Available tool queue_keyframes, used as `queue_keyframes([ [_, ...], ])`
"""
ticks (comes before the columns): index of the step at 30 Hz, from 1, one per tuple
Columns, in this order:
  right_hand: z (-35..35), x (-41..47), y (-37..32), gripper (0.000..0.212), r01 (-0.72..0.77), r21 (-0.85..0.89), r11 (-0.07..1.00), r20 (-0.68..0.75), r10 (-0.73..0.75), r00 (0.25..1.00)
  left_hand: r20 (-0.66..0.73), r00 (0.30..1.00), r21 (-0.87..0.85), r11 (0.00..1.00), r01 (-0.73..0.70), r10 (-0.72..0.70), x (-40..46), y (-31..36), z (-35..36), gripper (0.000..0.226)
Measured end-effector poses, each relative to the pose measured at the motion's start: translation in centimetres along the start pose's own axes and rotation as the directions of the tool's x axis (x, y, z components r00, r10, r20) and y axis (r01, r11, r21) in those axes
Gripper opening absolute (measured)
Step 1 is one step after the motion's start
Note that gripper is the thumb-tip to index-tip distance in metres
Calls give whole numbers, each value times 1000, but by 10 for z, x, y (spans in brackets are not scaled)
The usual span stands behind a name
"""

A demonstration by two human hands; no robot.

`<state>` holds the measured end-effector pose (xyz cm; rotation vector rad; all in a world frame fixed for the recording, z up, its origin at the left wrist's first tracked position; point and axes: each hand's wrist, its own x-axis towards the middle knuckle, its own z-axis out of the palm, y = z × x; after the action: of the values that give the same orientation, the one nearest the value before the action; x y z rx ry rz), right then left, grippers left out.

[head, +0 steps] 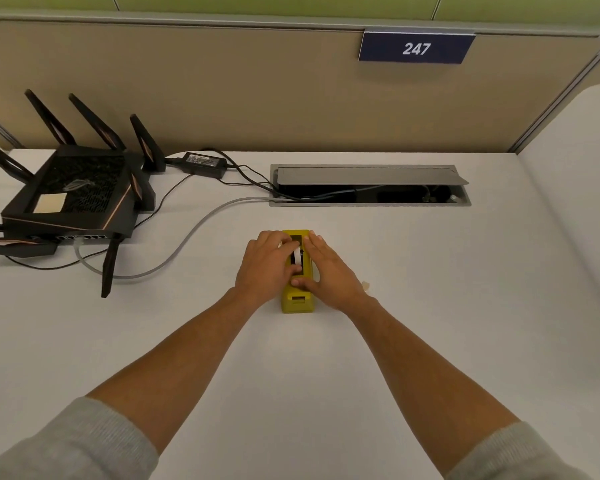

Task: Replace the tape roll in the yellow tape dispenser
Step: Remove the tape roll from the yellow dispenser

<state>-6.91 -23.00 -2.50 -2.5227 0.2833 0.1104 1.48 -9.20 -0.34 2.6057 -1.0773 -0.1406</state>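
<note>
1. The yellow plastic tape dispenser (298,271) lies flat on the white desk (291,375), well in front of the grey metal cable hatch (369,184).
2. The left hand (265,263) is clamped on the dispenser's left side, its fingers over the white tape roll (297,255) seated in the dark slot.
3. The right hand (329,271) lies flat-fingered against the dispenser's right side, thumb across the top.
4. A black router with upright antennas (73,195) sits far left of the dispenser.
</note>
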Motion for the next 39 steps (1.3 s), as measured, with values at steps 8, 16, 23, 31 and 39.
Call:
queue_keyframes([
  [8,1,0,-1,91,-13,19,1000,7,13,1000,29,999,50,998,26,-28,7,8,-2,45],
  [16,1,1,-3,93,-24,54,998,13,23,1000,28,999,-37,998,43,-42,5,10,1,51],
  [23,0,0,-4,91,-23,99,995,9,22,1000,18,998,-87,994,65,-63,9,13,4,53],
  [31,-1,0,-5,91,-20,120,993,6,19,1000,13,998,-166,984,69,-68,7,14,8,51],
  [39,-1,0,-8,91,-41,132,990,18,39,999,22,996,-198,976,92,-89,1,17,6,46],
])
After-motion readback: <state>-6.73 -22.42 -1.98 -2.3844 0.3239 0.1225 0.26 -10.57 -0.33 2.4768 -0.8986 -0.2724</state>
